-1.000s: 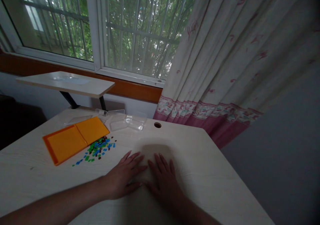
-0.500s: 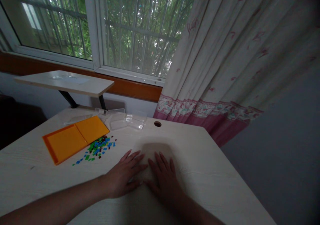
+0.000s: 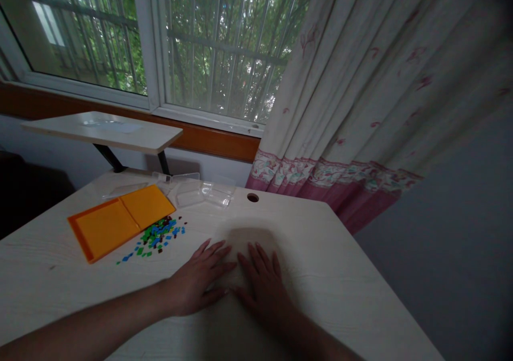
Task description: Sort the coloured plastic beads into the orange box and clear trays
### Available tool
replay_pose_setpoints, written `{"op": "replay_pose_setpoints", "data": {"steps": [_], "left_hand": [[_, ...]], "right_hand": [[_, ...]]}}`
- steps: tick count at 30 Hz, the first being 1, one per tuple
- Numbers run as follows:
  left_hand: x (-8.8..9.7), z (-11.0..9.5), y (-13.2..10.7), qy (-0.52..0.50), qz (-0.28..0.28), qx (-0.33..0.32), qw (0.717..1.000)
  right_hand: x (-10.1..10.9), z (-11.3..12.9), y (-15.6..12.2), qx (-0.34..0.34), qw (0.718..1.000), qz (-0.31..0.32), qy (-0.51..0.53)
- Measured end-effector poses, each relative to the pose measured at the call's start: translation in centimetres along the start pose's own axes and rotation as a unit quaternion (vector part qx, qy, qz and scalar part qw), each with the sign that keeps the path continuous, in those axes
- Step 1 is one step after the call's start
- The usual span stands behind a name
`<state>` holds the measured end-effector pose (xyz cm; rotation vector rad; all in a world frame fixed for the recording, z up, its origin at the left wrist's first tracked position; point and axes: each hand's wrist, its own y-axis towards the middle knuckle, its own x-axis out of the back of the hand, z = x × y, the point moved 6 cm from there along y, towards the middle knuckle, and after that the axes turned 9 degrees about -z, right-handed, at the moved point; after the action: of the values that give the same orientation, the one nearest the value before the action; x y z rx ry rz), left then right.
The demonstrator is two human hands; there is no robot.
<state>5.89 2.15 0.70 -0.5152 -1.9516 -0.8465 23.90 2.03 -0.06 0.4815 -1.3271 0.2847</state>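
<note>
My left hand (image 3: 198, 283) lies flat on the pale wooden table (image 3: 340, 275), fingers stretched out and holding nothing. Right beside it my right hand (image 3: 262, 283) also rests flat and open, palm down, with the thumbs nearly touching. To the left of my hands a heap of small blue, green and dark tiles (image 3: 158, 235) is scattered on the table. Beyond the heap lies an open orange tray (image 3: 118, 219) in two flat halves.
Clear plastic boxes and lids (image 3: 200, 193) lie at the table's far edge near a round cable hole (image 3: 253, 197). A raised shelf (image 3: 104, 131) stands at the back left under the window. A flowered curtain (image 3: 360, 99) hangs at right.
</note>
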Motion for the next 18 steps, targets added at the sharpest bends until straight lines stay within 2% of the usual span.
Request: {"op": "replay_pose_setpoints", "data": {"steps": [8, 18], "left_hand": [[-0.17, 0.09, 0.02, 0.007, 0.017, 0.007, 1.0], [-0.05, 0.08, -0.05, 0.002, 0.006, 0.003, 1.0]], "right_hand": [[0.1, 0.15, 0.05, 0.0, 1.0, 0.0, 0.001], [0.31, 0.38, 0.16, -0.001, 1.0, 0.008, -0.003]]}}
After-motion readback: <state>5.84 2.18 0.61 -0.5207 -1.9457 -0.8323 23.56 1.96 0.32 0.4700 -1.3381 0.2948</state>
